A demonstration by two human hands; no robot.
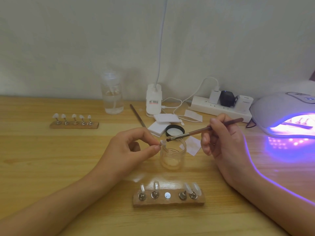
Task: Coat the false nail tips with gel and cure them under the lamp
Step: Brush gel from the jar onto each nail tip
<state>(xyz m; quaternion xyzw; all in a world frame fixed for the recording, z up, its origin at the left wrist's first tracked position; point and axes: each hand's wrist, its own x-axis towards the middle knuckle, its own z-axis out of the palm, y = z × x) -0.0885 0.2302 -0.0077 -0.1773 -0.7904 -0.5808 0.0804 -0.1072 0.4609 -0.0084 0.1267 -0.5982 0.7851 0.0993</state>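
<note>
Brush tip meets a nail tip above the open jar
Left hand fingers pinch the nail tip; right hand fingers grip the brush over the jar

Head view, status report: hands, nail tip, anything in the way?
Left hand pinching nail tip over open gel jar. Right hand holding brush, bristles at the tip. Lamp lit, a stand inside. Nothing in the way.

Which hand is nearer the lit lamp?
Right. The right hand, holding the brush, is just left of the lamp. The left hand, pinching a nail tip, sits farther left, beyond the jar.
</note>
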